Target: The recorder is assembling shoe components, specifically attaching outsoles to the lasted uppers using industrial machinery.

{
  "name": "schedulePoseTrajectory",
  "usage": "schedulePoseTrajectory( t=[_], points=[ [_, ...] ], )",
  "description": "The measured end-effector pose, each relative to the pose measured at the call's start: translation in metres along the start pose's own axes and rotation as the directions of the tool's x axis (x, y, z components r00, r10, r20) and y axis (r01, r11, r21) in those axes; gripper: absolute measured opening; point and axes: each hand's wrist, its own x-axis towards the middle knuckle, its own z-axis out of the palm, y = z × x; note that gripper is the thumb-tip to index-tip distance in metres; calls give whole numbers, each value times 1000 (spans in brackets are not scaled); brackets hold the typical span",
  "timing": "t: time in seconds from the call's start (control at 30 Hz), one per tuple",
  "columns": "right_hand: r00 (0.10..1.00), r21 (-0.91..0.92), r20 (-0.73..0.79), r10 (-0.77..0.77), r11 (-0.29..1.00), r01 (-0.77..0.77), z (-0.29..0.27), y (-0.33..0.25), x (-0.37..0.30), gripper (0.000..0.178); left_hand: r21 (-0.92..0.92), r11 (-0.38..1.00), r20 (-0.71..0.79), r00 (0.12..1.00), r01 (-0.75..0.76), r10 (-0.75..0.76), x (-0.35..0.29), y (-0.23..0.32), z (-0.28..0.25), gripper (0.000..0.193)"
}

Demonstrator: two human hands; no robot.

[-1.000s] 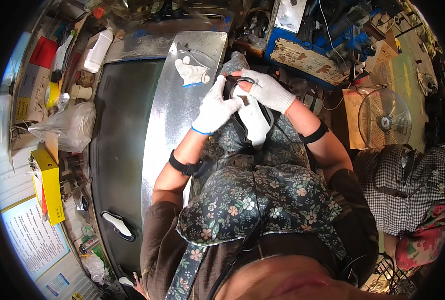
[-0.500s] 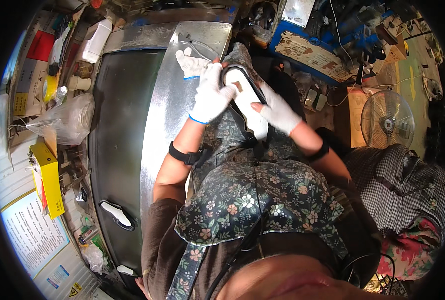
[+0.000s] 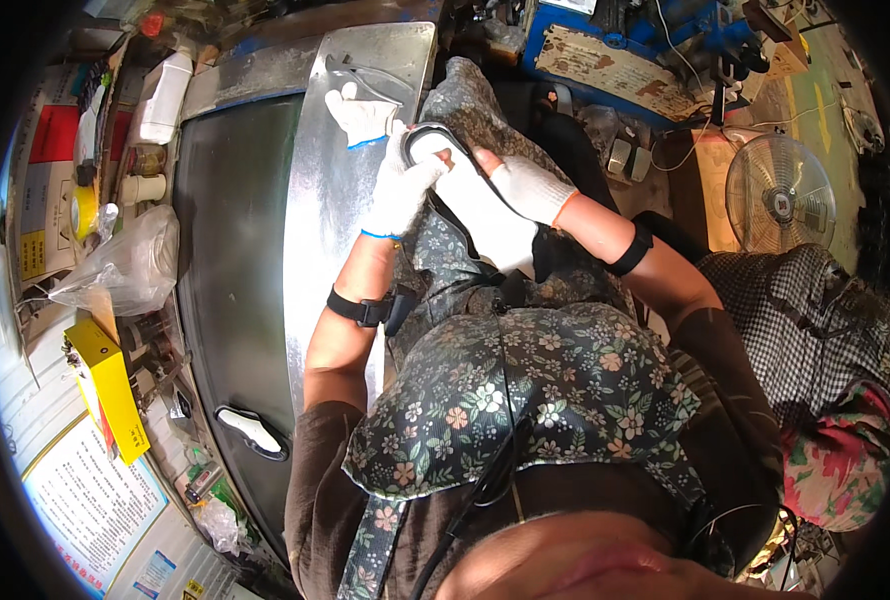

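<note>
1. Item: a shoe piece (image 3: 480, 215), white face up with a dark rim, lies slantwise over the patterned apron (image 3: 495, 400), upper centre of the frame, its rounded end toward the top.
2. Left hand (image 3: 402, 195), gloved: fingers closed on the rim at the rounded end, thumb bent onto the white face. Judged to be the steadying grip; it should stay firm without creasing the edge.
3. Right hand (image 3: 533, 190), gloved: against the right-hand edge, thumb at the rim. The other fingers are largely hidden; whether they pinch or merely press cannot be told.
4. Step, as judged: handling and settling the rim around the white face. Good practice is short, even thumb pressure following the curve, with the piece supported from beneath.
5. Risk, as judged: uneven pressure could skew the rim or let the piece slip on the cloth.
6. Surroundings: a spare glove (image 3: 360, 115) lies on the metal plate (image 3: 325, 220), upper centre-left; a second shoe piece (image 3: 250, 432) rests on the dark belt (image 3: 235, 260), lower left.
</note>
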Motion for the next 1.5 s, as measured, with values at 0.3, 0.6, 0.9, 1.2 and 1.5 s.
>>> schedulePoseTrajectory(
  t=[0.3,0.6,0.9,1.2,1.5],
  points=[
    [983,-483,-42,-181,865,139,-17,4,12,62,170,983,48,996,63,-72,14,17,3,65],
    [997,-175,-32,67,982,-71,12,42,-50,62,220,975,48,998,32,-44,11,6,-9,68],
    [987,526,-101,-122,836,158,23,-2,-8,81,405,850,-242,857,-337,455,8,16,14,62],
    [971,341,-222,-91,926,165,41,-32,-10,66,808,580,-10,987,102,-159,-6,45,-14,55],
    [898,361,-394,-195,866,346,62,2,2,64,726,684,-155,951,-75,268,-44,-9,19,45]
  ],
)
